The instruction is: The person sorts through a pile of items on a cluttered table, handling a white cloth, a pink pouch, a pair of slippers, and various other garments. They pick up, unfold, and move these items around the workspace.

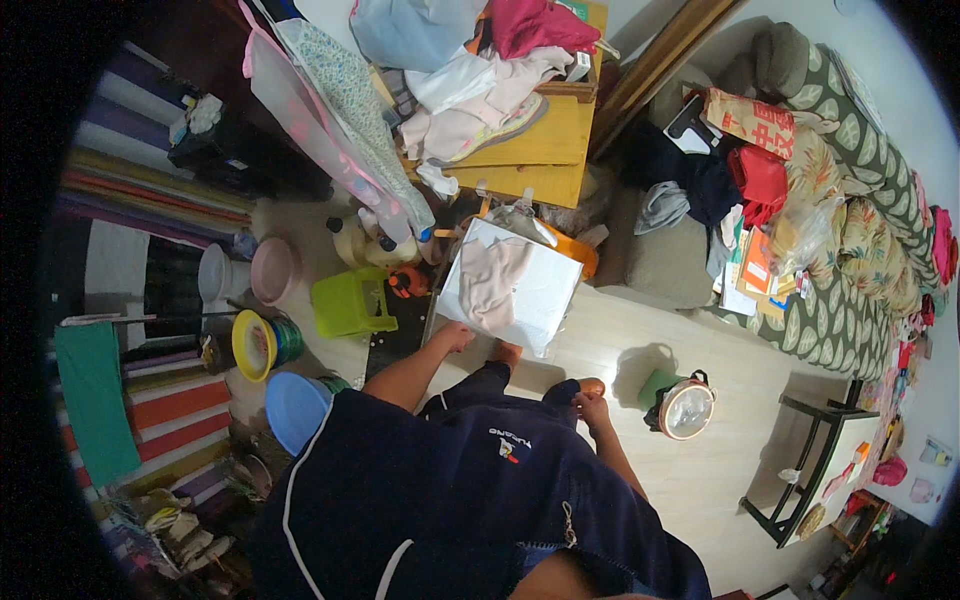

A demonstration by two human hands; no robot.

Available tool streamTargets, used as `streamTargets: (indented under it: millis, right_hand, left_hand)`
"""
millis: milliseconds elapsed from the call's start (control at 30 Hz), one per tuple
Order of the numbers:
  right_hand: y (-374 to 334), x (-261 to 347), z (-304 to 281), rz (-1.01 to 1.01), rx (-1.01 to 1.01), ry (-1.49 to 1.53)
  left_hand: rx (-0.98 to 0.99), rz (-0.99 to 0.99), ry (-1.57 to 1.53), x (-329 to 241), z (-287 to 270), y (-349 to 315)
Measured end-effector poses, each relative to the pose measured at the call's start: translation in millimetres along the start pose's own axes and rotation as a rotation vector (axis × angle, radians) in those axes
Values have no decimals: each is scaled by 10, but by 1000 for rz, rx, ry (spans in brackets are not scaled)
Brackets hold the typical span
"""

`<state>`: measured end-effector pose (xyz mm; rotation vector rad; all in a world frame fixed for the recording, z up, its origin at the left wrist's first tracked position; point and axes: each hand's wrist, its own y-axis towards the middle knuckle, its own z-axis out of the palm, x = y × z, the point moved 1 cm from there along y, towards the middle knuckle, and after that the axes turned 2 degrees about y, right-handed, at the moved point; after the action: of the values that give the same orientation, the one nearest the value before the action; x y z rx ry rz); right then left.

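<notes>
My left hand [457, 337] hangs with curled fingers beside the near left edge of a white flat-topped box or board [545, 305]. A crumpled pale pink cloth [492, 285] lies on top of that white surface. The hand looks closed, and I see nothing in it. My right hand [591, 406] is lower, at my right side near my foot, its fingers curled in and nothing showing between them. To the right of it, a round light-rimmed container [688, 409] stands on the floor beside a green object [657, 387].
A yellow wooden cabinet [540, 150] heaped with clothes stands ahead. Left are a lime-green plastic stool [352, 304], a yellow basin [254, 346], a blue basin [297, 411] and a pink basin [275, 271]. A cluttered sofa [670, 262] and a black-framed table [822, 465] stand right.
</notes>
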<state>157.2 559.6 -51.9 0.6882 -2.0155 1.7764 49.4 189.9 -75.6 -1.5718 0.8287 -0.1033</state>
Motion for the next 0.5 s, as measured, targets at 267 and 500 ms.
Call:
streamTargets:
  millis: [267,500]
  right_hand:
    - [528,-567,-921,-187,-11,-148]
    - [210,-453,-1521,-108,-42,-109]
  left_hand:
    - [-74,97,42,-235,625,-57]
    - [-33,66,21,-699,1336,-116]
